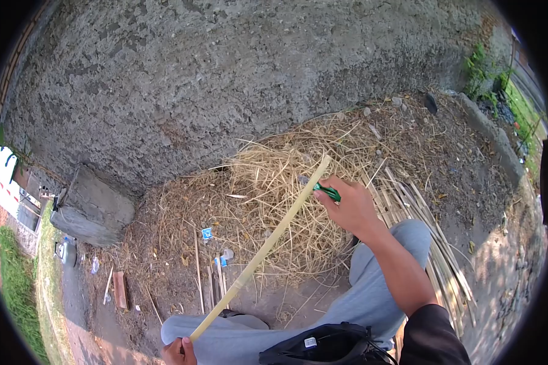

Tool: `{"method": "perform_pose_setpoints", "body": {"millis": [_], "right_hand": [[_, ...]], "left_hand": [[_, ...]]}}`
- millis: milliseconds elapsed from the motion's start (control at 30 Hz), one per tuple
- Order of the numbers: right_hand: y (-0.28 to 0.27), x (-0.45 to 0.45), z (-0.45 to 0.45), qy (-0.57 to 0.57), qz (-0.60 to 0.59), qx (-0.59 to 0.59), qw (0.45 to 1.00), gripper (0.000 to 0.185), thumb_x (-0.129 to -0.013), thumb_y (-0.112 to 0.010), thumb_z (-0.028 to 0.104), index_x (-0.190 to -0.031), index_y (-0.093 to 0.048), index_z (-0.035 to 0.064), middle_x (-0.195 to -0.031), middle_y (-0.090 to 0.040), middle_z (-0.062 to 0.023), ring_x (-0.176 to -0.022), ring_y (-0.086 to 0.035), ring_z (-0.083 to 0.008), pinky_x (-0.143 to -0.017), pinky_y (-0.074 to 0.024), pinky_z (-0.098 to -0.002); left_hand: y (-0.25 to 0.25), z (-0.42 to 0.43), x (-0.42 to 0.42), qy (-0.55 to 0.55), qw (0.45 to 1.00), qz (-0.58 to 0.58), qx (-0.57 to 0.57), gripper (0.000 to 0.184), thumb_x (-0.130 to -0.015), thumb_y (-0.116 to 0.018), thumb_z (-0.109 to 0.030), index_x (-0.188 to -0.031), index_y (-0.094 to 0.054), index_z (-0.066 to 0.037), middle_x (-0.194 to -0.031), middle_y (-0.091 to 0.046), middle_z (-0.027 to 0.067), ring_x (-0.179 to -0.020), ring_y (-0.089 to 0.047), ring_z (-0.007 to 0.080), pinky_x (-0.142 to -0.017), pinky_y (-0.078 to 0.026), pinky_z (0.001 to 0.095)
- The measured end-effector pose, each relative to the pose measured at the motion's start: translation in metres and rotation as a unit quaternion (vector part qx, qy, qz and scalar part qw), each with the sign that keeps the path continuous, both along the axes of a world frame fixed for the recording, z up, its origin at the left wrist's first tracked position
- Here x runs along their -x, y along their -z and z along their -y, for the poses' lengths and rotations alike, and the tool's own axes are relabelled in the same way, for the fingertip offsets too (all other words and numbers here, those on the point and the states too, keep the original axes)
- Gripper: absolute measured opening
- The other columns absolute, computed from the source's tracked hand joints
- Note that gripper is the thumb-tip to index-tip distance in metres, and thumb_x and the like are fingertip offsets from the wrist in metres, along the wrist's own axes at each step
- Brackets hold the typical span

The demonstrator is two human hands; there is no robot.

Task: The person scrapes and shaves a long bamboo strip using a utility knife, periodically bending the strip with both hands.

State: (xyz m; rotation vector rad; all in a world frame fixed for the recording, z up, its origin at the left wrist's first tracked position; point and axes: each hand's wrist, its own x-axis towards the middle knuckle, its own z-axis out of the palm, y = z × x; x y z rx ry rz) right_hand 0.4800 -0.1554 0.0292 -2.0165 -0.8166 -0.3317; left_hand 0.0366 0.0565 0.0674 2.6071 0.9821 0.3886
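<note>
A long pale bamboo strip (265, 249) runs diagonally from the bottom left up to the middle. Its lower end is in my left hand (180, 351), with the fingers wrapped round it above my knee. Near the strip's upper end, my right hand (350, 205) is closed on a green-handled tool (327, 192), which touches or nearly touches the strip. The tool's blade is hard to make out. Beneath the strip lies a heap of thin bamboo shavings (298, 225).
A rough grey wall (225, 73) rises behind the shavings. Split bamboo strips (447, 267) lie beside my right leg. A concrete block (94, 207) stands at the left, with a reddish brick piece (120, 290) and blue wrappers (207, 233) on the ground. A black bag (323, 347) rests at my lap.
</note>
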Motion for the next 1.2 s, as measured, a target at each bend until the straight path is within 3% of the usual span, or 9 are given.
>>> {"method": "perform_pose_setpoints", "body": {"millis": [167,267,367,533,767,867,933,1100,1200], "right_hand": [[-0.003,0.001,0.001,-0.012,0.003,0.015,1.0,0.026,-0.088,-0.07,0.027,-0.102,-0.067,0.0053,-0.078,-0.07,-0.0146,-0.062,-0.067,-0.0307,-0.054,-0.0502,-0.0385],[0.003,-0.003,-0.001,0.015,0.026,-0.001,1.0,0.022,-0.089,-0.068,0.029,-0.096,-0.064,0.0083,-0.075,-0.069,-0.0111,-0.06,-0.066,-0.0308,-0.052,-0.0485,-0.0421],[-0.006,-0.01,0.007,0.114,-0.03,0.07,0.991,0.021,-0.09,-0.067,0.029,-0.098,-0.064,0.009,-0.069,-0.067,-0.0119,-0.06,-0.065,-0.0327,-0.053,-0.048,-0.0439],[-0.015,-0.02,0.017,0.146,-0.092,0.045,0.984,0.024,-0.091,-0.067,0.03,-0.101,-0.064,0.0077,-0.067,-0.065,-0.0146,-0.061,-0.064,-0.0344,-0.055,-0.0463,-0.0442],[-0.01,0.002,-0.003,0.001,-0.031,-0.101,0.994,0.044,-0.081,-0.078,0.037,-0.104,-0.065,0.0028,-0.079,-0.067,-0.0102,-0.065,-0.066,-0.0216,-0.061,-0.0513,-0.0358],[0.004,0.007,-0.014,-0.045,0.097,-0.093,0.99,0.052,-0.074,-0.082,0.042,-0.107,-0.066,0.0047,-0.094,-0.066,-0.0091,-0.069,-0.067,-0.0192,-0.059,-0.0534,-0.0315],[0.013,0.016,-0.023,-0.079,0.159,-0.057,0.982,0.05,-0.075,-0.081,0.042,-0.106,-0.066,0.0061,-0.097,-0.065,-0.007,-0.068,-0.067,-0.019,-0.053,-0.0525,-0.0291],[0.013,0.032,-0.032,-0.144,0.241,0.012,0.96,0.048,-0.063,-0.076,0.012,-0.11,-0.065,0.0118,-0.117,-0.062,-0.0014,-0.062,-0.065,-0.0169,-0.047,-0.0497,-0.0274],[0.018,0.025,-0.036,-0.134,0.26,0.016,0.956,0.043,-0.066,-0.074,0.011,-0.108,-0.066,0.0124,-0.112,-0.064,-0.0014,-0.06,-0.065,-0.0173,-0.049,-0.0506,-0.0287]], "left_hand": [[-0.001,0.001,-0.003,-0.009,1.0,-0.014,0.004,0.037,-0.1,-0.048,-0.025,-0.071,-0.053,-0.001,-0.058,-0.044,0.0221,-0.049,-0.046,0.031,-0.048,-0.035,0.0407],[0.005,0.003,0.003,-0.02,0.998,0.014,0.058,0.039,-0.1,-0.049,-0.028,-0.071,-0.055,-0.002,-0.053,-0.044,0.0134,-0.048,-0.042,0.0194,-0.047,-0.033,0.0374],[0.01,0.007,0.01,-0.057,0.966,0.047,0.247,0.034,-0.099,-0.052,-0.027,-0.075,-0.057,-0.004,-0.055,-0.045,0.0008,-0.052,-0.037,0.0089,-0.046,-0.03,0.0313],[0.003,0.034,-0.006,-0.066,0.941,0.088,0.32,0.021,-0.098,-0.053,-0.019,-0.109,-0.065,-0.005,-0.062,-0.046,-0.0069,-0.055,-0.038,0.0033,-0.049,-0.029,0.0231],[0.024,0.007,0.001,-0.04,0.95,0.093,0.297,0.027,-0.096,-0.054,-0.015,-0.118,-0.064,-0.004,-0.061,-0.047,-0.0068,-0.053,-0.041,0.0044,-0.049,-0.033,0.0234],[0.0,-0.015,-0.022,0.039,0.993,0.029,0.104,0.024,-0.099,-0.051,-0.022,-0.106,-0.065,-0.004,-0.061,-0.046,-0.0055,-0.051,-0.04,0.0063,-0.048,-0.032,0.0237],[-0.018,-0.031,-0.04,0.066,0.996,-0.058,0.013,0.022,-0.094,-0.061,-0.022,-0.093,-0.067,-0.001,-0.059,-0.06,0.02,-0.057,-0.063,0.0379,-0.05,-0.047,0.0438],[-0.063,-0.044,-0.102,0.103,0.992,-0.066,-0.01,0.016,-0.089,-0.067,-0.021,-0.095,-0.072,-0.007,-0.062,-0.061,0.0156,-0.057,-0.063,0.034,-0.052,-0.047,0.0379],[-0.07,-0.054,-0.127,0.15,0.987,-0.053,-0.01,0.015,-0.088,-0.068,-0.022,-0.092,-0.072,-0.008,-0.065,-0.063,0.0137,-0.056,-0.063,0.0325,-0.053,-0.047,0.0378]]}}
